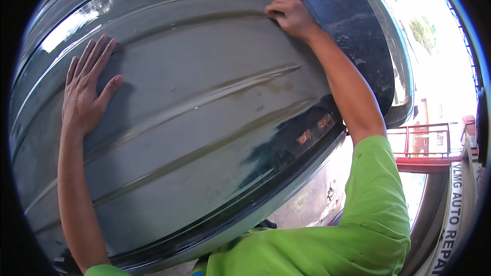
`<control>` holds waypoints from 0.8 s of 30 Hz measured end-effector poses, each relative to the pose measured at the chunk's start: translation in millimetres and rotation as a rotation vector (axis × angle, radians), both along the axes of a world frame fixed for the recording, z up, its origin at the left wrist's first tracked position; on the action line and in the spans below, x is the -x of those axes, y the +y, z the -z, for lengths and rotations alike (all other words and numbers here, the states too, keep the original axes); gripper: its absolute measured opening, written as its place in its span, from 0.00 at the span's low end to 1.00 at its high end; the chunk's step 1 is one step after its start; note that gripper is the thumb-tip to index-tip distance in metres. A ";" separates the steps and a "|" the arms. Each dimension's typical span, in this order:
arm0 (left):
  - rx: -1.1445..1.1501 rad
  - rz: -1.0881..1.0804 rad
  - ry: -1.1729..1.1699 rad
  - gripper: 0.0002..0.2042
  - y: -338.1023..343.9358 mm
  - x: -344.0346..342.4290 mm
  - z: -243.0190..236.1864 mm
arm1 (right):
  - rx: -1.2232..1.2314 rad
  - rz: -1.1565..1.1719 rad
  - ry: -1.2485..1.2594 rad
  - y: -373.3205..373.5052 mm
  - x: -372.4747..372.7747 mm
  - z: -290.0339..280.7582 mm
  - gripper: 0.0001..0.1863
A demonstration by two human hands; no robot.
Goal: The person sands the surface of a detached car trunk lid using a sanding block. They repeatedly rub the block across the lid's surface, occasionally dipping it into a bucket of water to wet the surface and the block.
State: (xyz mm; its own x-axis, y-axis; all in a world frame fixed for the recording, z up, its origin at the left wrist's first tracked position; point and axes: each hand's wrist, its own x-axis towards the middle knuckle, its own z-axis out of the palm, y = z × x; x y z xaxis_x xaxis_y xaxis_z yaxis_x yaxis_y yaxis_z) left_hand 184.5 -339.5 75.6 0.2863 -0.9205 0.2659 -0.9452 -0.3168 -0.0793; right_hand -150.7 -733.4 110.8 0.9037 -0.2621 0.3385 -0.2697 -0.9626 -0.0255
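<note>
A grey, ribbed vehicle roof panel [199, 51] fills most of the view, with glossy dark patches and brownish smudges toward the lower right. My left hand [89, 89] lies on it at the left, fingers straight and slightly apart. My right hand [291, 16] is at the upper right, fingers curled down onto a raised rib beside the blue-black rear section [358, 41]; whatever is under the fingertips is too hidden to make out. Two small orange-red patches [324, 120] show near the dark lower edge.
A red metal railing [419, 161] stands at the right, beside a white lettered board [450, 214]. Concrete ground [307, 199] shows below the roof edge. Bright daylight with some greenery lies beyond the upper right.
</note>
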 end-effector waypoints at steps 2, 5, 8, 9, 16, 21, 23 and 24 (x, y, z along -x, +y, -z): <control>-0.029 -0.025 -0.022 0.41 0.8 0.7 -0.5 | 0.008 -0.039 -0.025 0.0 0.5 0.4 0.09; 0.034 0.022 -0.025 0.40 0.5 1.8 0.2 | -0.013 -0.093 -0.060 -1.8 0.8 -0.2 0.07; 0.013 -0.009 -0.030 0.41 1.9 2.7 0.8 | -0.002 -0.015 0.008 -3.2 -0.3 -1.0 0.07; 0.020 -0.004 -0.021 0.41 2.0 2.6 0.8 | -0.003 0.121 0.075 -4.0 -0.1 -1.7 0.09; 0.017 -0.014 -0.016 0.43 1.8 -0.3 2.9 | 0.037 0.133 0.075 -7.3 4.3 -1.8 0.07; 0.013 -0.021 -0.032 0.45 0.9 -2.3 6.6 | 0.015 0.065 0.014 -6.8 8.9 -2.2 0.06; 0.013 -0.027 -0.054 0.45 1.3 -2.4 6.3 | 0.044 0.044 0.033 -6.4 8.2 -1.8 0.05; 0.017 -0.027 -0.035 0.45 1.0 -2.4 5.9 | 0.060 -0.018 0.048 -6.5 7.8 -1.2 0.05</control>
State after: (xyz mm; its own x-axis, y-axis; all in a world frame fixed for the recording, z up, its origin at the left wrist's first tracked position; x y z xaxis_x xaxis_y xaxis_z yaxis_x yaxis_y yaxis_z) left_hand 186.9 -338.6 69.7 0.3013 -0.9078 0.2916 -0.9330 -0.3438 -0.1066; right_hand -158.4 -739.8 112.1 0.9237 -0.2260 0.3095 -0.2517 -0.9667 0.0453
